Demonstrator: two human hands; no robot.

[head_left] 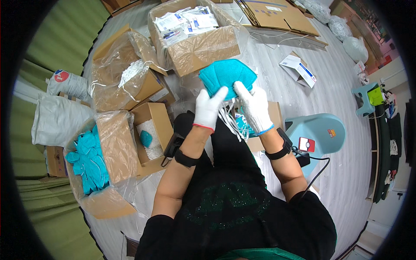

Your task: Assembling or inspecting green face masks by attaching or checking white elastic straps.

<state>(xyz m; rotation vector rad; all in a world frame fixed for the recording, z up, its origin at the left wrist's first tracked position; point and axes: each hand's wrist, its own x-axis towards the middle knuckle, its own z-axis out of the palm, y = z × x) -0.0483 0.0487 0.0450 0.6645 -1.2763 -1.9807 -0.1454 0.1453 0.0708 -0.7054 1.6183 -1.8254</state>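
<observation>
A teal face mask, or a small stack of them (227,77), is held up in front of me, with white straps (229,119) dangling below. My left hand (209,107), in a white knit glove, pinches its lower left edge. The lower right edge is gripped by my gloved right hand (255,107), thumb lying on the teal face. Fingers behind the mask are hidden. Below my right hand, a cardboard box (274,113) holds more teal pieces with white straps (244,126), partly covered by my hands.
At left, a plastic-lined box (106,203) is heaped with teal masks (90,162). Beside it, an open carton (158,110) holds white filling and one teal piece (146,138). A box of white packets (203,47) stands ahead. A blue plastic seat (333,145) sits right, flattened cardboard (277,15) far right.
</observation>
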